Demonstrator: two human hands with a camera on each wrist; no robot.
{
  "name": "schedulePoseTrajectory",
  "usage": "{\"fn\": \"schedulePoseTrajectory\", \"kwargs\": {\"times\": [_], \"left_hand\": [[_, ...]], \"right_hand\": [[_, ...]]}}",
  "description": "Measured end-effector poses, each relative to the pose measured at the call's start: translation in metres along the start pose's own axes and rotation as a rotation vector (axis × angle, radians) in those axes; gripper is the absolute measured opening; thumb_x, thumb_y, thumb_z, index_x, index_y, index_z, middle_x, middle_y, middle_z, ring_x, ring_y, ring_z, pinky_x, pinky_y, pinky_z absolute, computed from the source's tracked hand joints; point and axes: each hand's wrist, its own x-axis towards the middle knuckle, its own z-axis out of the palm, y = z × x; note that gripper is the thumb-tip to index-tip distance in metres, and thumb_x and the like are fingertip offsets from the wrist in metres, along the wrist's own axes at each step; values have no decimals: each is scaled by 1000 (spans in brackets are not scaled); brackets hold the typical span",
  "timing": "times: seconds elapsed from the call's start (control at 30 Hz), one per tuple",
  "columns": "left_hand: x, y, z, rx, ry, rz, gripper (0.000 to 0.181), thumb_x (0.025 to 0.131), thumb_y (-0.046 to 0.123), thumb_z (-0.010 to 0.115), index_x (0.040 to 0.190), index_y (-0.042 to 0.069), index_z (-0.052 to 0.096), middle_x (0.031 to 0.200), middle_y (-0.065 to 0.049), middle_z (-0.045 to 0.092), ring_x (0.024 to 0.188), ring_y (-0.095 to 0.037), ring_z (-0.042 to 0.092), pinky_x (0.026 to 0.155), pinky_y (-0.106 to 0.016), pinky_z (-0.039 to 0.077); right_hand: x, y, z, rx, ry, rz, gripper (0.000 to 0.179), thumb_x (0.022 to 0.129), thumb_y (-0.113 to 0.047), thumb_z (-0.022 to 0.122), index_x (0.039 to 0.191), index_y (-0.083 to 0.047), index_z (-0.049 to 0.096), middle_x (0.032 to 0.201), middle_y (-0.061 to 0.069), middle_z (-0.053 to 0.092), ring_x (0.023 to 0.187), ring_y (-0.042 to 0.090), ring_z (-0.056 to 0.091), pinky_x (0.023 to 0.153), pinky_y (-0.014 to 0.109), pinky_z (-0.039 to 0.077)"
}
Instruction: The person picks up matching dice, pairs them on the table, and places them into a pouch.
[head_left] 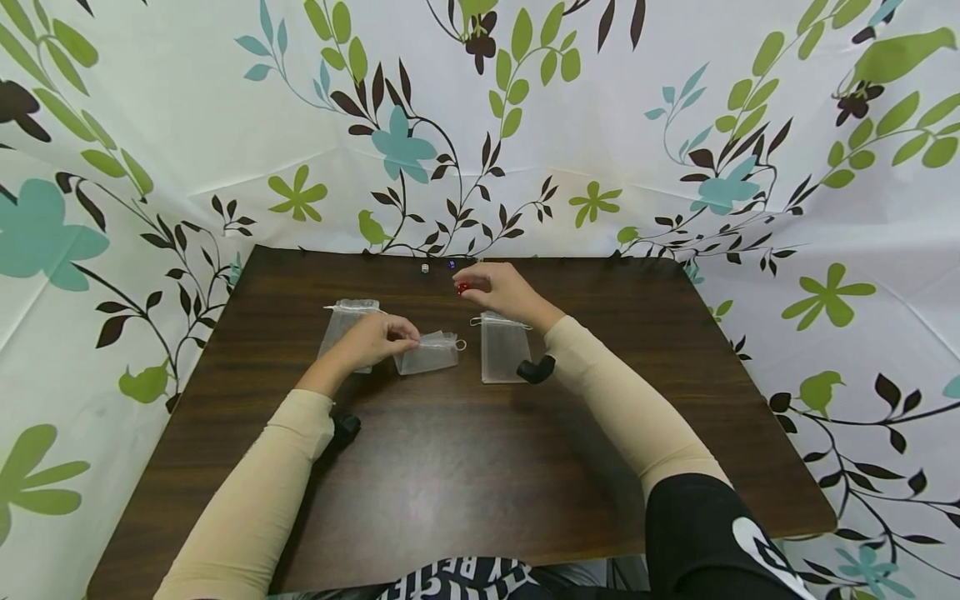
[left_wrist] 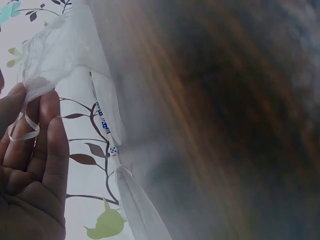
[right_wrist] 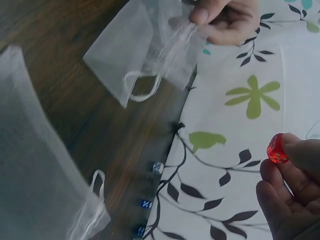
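Observation:
My left hand (head_left: 375, 337) pinches the gathered top of a small white sheer drawstring bag (head_left: 429, 357) between thumb and fingers. In the left wrist view its cord loop (left_wrist: 25, 131) hangs beside the fingers. Farther back and to the right, my right hand (head_left: 504, 292) holds a translucent red die (right_wrist: 277, 149) between thumb and fingertips, raised in front of the cloth in the right wrist view. A second sheer bag (head_left: 504, 354) lies flat below the right wrist. Another sheer bag (head_left: 341, 321) lies at the left, partly hidden by the left hand.
Near the dark wooden table's (head_left: 420, 492) back edge sit a white die (head_left: 424, 267) and a blue die (head_left: 452, 264); the right wrist view shows another blue die (right_wrist: 140, 230) beside them. A patterned cloth (head_left: 480, 125) hangs behind the table and along its sides.

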Motion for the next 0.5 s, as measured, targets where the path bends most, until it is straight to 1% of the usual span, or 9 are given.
{"fn": "schedulePoseTrajectory", "kwargs": {"times": [0.23,0.43,0.5], "left_hand": [[0,1,-2,-31,11,8,5,94,11,74,97,7,76,91,-3,76,85,-17,66,75,-36,51],[-1,2,-2,-50,25,15,4,93,9,74,96,7,77,91,-2,76,86,-18,67,77,-37,52],[-1,1,-2,-56,30,9,4,93,10,75,96,8,77,91,-2,76,86,-18,67,77,-36,52]], "right_hand": [[4,-12,6,-24,-81,-39,30,96,-9,72,125,-4,70,118,7,73,108,17,68,92,33,53],[8,-17,11,-68,-145,-85,29,97,-11,71,125,-5,70,114,5,72,102,14,66,89,31,52],[8,-19,12,-74,-159,-95,29,96,-10,71,124,-5,70,113,5,72,102,14,66,89,30,52]]}}
